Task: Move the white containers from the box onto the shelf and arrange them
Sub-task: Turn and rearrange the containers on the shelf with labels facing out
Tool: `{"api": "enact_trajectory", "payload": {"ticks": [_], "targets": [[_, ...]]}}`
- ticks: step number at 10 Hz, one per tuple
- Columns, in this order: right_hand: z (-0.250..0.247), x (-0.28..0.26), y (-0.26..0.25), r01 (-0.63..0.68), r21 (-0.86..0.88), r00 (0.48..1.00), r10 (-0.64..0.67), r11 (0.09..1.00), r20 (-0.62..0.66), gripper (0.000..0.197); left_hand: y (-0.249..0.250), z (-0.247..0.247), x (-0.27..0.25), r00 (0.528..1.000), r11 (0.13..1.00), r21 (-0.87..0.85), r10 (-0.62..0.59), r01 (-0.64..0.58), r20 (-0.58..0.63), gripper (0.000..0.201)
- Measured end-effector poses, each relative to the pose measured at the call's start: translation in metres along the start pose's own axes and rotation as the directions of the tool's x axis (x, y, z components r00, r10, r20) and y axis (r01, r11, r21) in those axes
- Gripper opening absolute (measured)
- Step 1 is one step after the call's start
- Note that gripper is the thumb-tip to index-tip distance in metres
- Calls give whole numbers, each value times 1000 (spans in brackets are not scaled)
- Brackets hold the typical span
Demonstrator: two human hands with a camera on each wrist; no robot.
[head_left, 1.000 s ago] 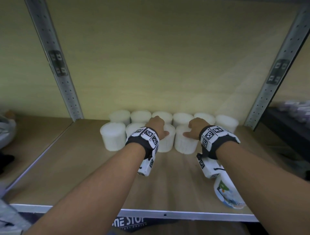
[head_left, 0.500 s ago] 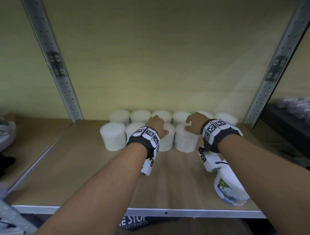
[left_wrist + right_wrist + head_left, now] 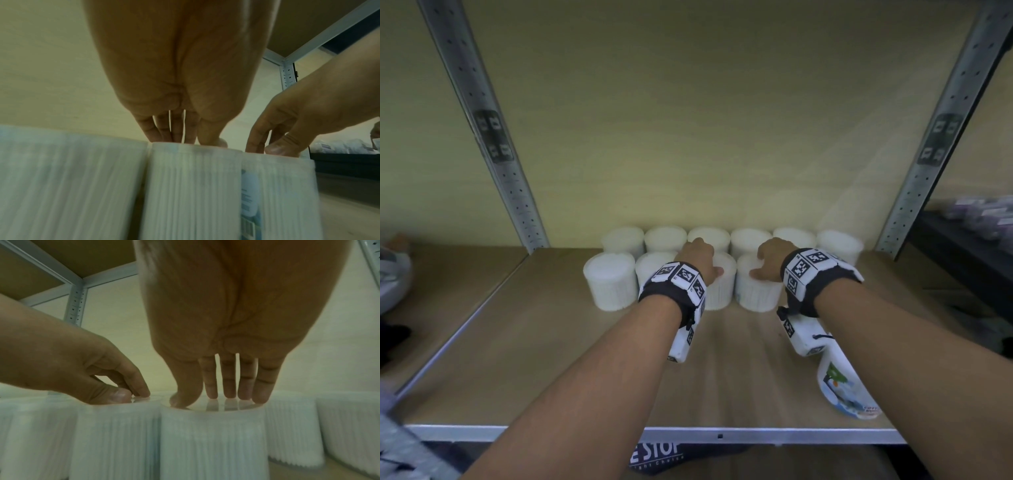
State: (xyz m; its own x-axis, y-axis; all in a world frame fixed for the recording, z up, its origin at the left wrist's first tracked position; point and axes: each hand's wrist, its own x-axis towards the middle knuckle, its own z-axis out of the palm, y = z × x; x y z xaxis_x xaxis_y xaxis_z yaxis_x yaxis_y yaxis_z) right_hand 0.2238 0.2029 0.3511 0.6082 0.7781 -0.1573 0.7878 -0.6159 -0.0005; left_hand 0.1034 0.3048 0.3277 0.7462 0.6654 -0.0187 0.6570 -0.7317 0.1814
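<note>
Ribbed white containers stand in two rows at the back of the wooden shelf [image 3: 534, 342]. The back row [image 3: 750, 238] has several, and the front row starts at the left with one container [image 3: 610, 281]. My left hand [image 3: 698, 257] [image 3: 185, 142] [image 3: 129, 395] rests its fingertips on the lid of a front container [image 3: 719, 287] [image 3: 195, 186]. My right hand [image 3: 770, 260] [image 3: 216, 397] [image 3: 267, 146] rests straight fingers and its thumb on the lid of the neighbouring front container [image 3: 756, 291] [image 3: 213, 434]. Neither container is lifted.
A white bottle with a coloured label [image 3: 842, 387] lies at the front right of the shelf under my right forearm. Metal uprights [image 3: 493, 137] [image 3: 935, 144] flank the bay. A dark shelf [image 3: 962, 246] is to the right. Bare board lies at the front left.
Both hands stay on the same two front containers. Only small shifts of the hands and the camera show.
</note>
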Motion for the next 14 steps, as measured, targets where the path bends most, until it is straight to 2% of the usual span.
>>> {"api": "enact_trajectory", "payload": {"ticks": [2,4,5,10,11,12,13,14], "targets": [[-9,-2,9,55,37,995,-58,998,83,55,0,4,3,1000,1000,1,1,-1,-3,53],[-9,-2,7,17,61,1000,-17,998,2,53,1,8,4,1000,1000,10,-3,4,-8,52],[-3,-1,5,-28,68,1000,28,997,-2,63,0,10,3,1000,1000,-2,-1,1,-19,51],[-6,-4,2,-17,29,999,16,999,42,59,0,11,6,1000,1000,2,10,-10,-27,50],[-9,-6,5,15,80,997,-20,997,69,55,0,11,6,1000,1000,-2,9,-9,-23,50],[-10,-6,5,15,144,999,-21,989,40,55,-1,11,6,1000,1000,-7,13,-13,-22,50],[-8,-5,2,2,79,1000,-2,997,-7,53,-1,11,6,1000,1000,-6,11,-11,-20,51],[-2,-4,0,-27,33,1000,27,999,-3,66,-1,10,6,1000,1000,-6,9,-9,-18,52]]}}
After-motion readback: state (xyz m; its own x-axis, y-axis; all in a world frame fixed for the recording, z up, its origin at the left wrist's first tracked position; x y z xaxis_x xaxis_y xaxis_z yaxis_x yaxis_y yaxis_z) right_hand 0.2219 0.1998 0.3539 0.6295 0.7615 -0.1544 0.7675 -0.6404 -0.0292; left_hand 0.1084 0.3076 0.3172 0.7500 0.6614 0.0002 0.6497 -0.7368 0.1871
